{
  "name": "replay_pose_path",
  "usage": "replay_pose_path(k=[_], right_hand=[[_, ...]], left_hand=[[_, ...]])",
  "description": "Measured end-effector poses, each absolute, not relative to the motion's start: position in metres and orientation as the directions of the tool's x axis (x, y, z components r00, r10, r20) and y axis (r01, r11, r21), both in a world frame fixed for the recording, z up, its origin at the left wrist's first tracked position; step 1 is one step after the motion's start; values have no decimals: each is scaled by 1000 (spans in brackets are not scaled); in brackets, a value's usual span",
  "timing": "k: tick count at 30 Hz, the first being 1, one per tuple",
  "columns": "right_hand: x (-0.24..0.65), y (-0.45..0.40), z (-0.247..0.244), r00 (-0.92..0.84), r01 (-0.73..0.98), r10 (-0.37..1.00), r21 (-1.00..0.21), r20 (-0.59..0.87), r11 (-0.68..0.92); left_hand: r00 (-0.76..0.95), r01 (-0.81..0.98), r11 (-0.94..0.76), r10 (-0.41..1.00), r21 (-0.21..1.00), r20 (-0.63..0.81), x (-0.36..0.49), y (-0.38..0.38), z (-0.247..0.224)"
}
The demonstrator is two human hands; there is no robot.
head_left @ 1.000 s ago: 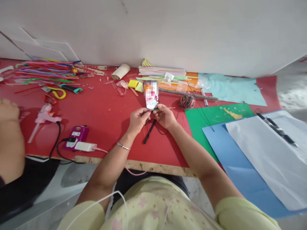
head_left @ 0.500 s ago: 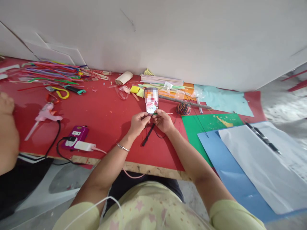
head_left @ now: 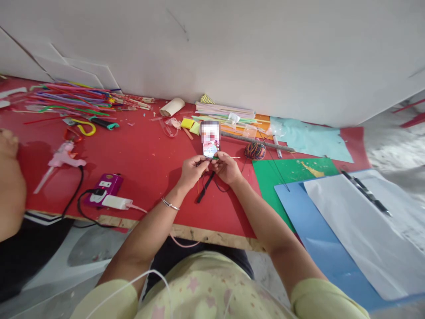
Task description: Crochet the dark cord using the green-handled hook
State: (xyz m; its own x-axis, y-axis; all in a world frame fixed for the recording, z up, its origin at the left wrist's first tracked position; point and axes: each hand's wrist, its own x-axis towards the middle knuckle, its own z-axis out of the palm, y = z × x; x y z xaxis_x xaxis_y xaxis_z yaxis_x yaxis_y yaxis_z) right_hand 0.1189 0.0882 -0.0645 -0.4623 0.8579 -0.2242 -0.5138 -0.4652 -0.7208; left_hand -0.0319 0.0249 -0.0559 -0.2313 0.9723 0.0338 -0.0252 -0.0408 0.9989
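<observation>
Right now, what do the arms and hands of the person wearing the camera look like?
The left hand and right hand are bare, without gloves. A thin, shiny, silver-coloured bracelet goes around the left wrist. The short sleeves are pale yellow.

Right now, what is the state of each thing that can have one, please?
Phone: screen lit
Left hand: pinching a small dark thing, unclear what
Right hand: pinching a thin rod
Yarn ball: wound
Pink glue gun: lying down, translucent stick protruding
Purple power strip: black plug inserted
Cardboard tube: lying on its side
</observation>
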Motion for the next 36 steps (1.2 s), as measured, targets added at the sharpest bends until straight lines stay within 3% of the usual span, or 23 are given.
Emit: replay_pose_path(k=[36], right_hand=[[119,87,-62,-467,-518,856,-717,-220,-466]], left_hand=[[-228,-14,-31,973,999,27,-31,25,-55]])
